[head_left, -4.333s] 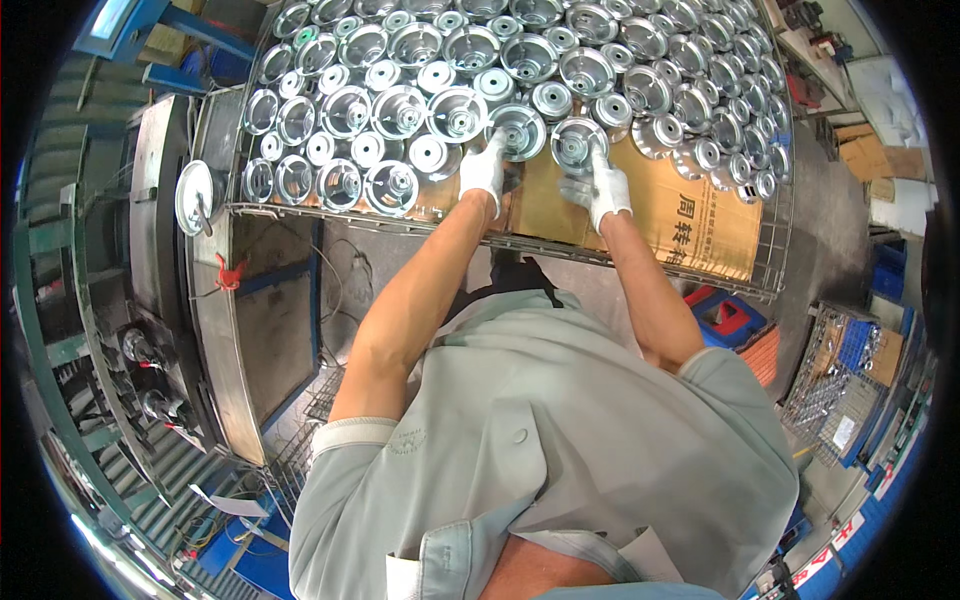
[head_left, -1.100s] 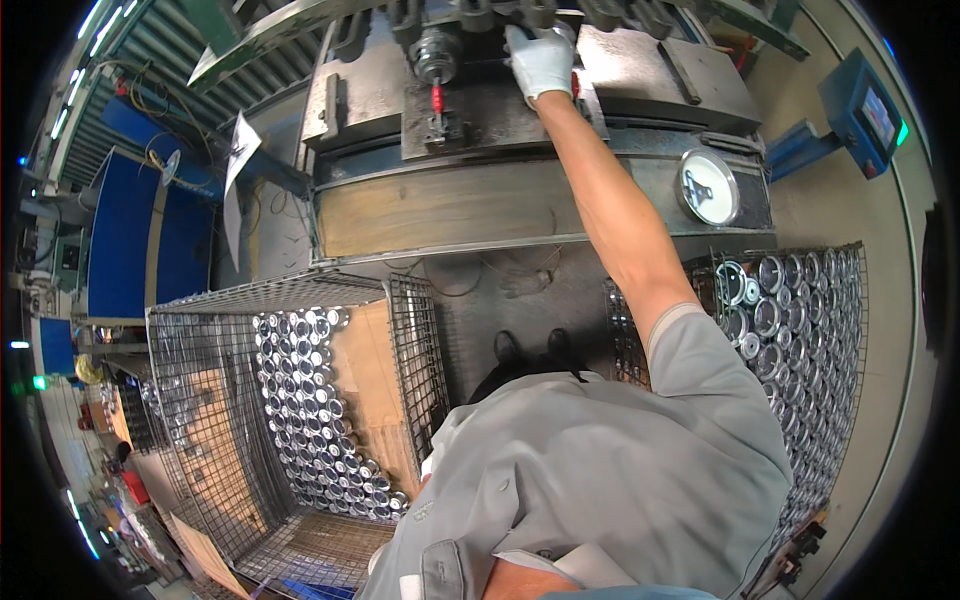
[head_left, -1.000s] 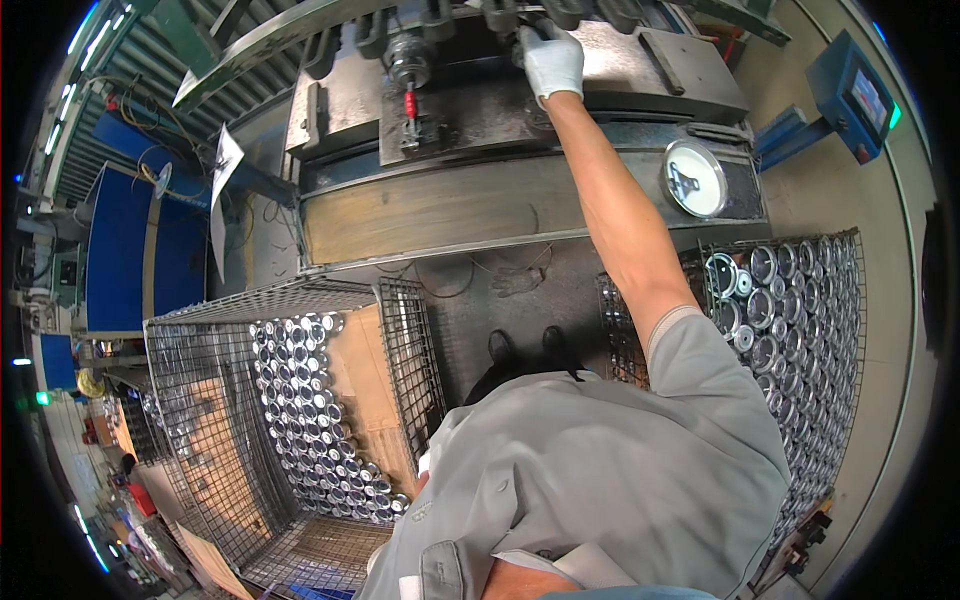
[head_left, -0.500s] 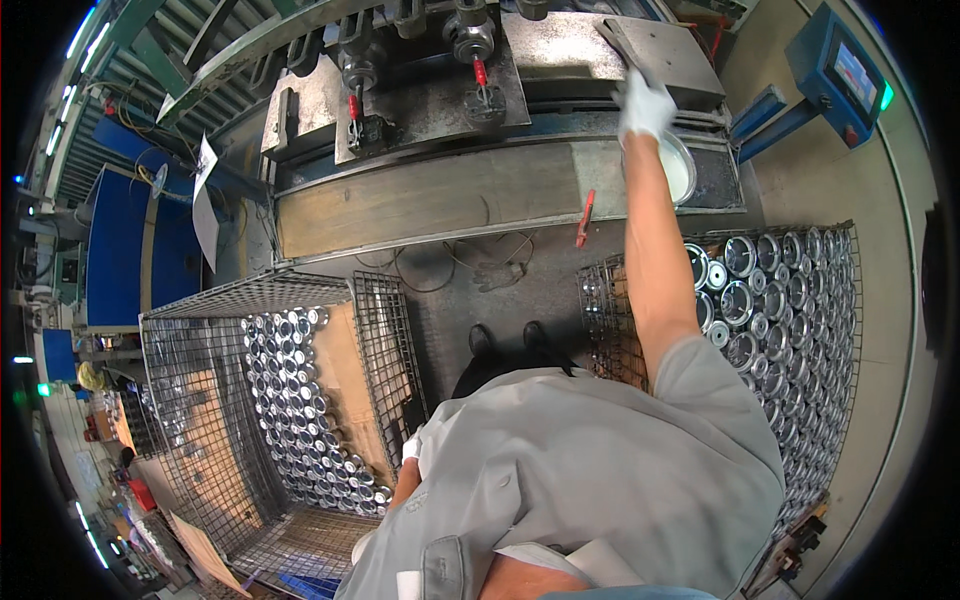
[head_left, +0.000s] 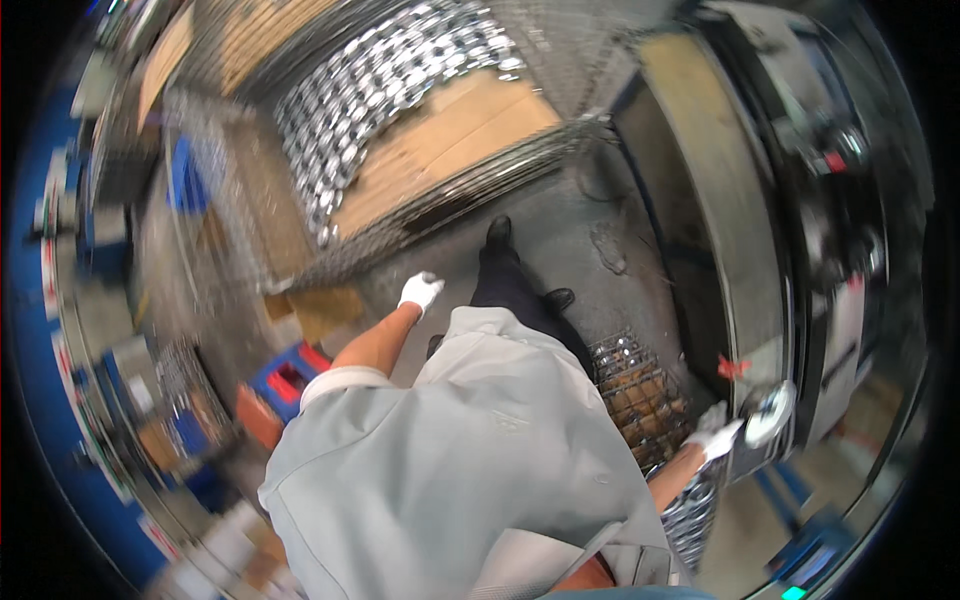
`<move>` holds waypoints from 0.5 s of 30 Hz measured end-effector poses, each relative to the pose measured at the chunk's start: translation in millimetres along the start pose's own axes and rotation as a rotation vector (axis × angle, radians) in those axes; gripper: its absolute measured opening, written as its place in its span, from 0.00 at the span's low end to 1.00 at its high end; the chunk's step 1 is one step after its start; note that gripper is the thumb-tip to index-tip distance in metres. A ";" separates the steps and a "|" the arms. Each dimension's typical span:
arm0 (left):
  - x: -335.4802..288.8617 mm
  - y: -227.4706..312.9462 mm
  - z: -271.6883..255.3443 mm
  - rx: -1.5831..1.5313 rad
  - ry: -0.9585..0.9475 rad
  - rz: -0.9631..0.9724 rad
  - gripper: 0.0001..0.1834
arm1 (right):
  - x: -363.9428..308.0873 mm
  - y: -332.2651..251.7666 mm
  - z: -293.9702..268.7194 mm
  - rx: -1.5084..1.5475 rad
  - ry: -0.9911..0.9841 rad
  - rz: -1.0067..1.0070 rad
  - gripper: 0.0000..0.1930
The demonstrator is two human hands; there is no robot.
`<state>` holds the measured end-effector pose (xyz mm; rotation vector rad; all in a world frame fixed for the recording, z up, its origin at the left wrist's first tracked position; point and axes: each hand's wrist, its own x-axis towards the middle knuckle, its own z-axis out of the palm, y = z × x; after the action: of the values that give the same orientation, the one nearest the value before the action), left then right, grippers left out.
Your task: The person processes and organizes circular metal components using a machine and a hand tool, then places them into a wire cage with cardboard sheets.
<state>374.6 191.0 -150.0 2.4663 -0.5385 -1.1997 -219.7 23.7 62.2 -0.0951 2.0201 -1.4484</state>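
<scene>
My left hand [head_left: 421, 291], in a white glove, hangs over the floor beside the wire cage. Its fingers look curled, and I make out nothing in them. My right hand [head_left: 716, 440], also gloved in white, reaches to the near side of a round, pale container [head_left: 768, 412] at the end of the bench. Blur hides how its fingers sit and whether they hold anything. A red tool, perhaps a marker [head_left: 733, 368], lies on the bench ledge [head_left: 720, 200] just beyond that hand.
A large wire cage [head_left: 450, 175] holds rows of shiny round metal parts [head_left: 400, 75] on cardboard [head_left: 470, 120]. Another mesh basket [head_left: 640, 390] stands by my right arm, with more metal parts [head_left: 690, 520] below. A machine [head_left: 830, 200] lines the right; a blue-framed screen [head_left: 815, 555] stands lower right.
My view has swung left, so the cage now fills the top and the bench runs down the right. My right hand left the machine top for the round container; my left hand has come into fuller view.
</scene>
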 end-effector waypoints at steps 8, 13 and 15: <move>50.7 -88.3 -141.5 -0.120 0.650 -0.172 0.15 | -230.5 89.3 194.5 -0.892 -0.718 -0.138 0.14; 187.0 -197.6 -218.9 -0.168 0.665 -0.359 0.20 | -377.7 222.2 379.2 -1.193 -1.235 -0.449 0.13; 230.3 -235.4 -230.8 -0.086 0.524 -0.461 0.21 | -409.8 327.7 445.8 -1.299 -1.493 -0.614 0.15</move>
<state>734.0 318.1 -277.9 2.7558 0.2299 -0.6332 440.3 -48.5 -119.9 -1.7795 1.1738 0.1807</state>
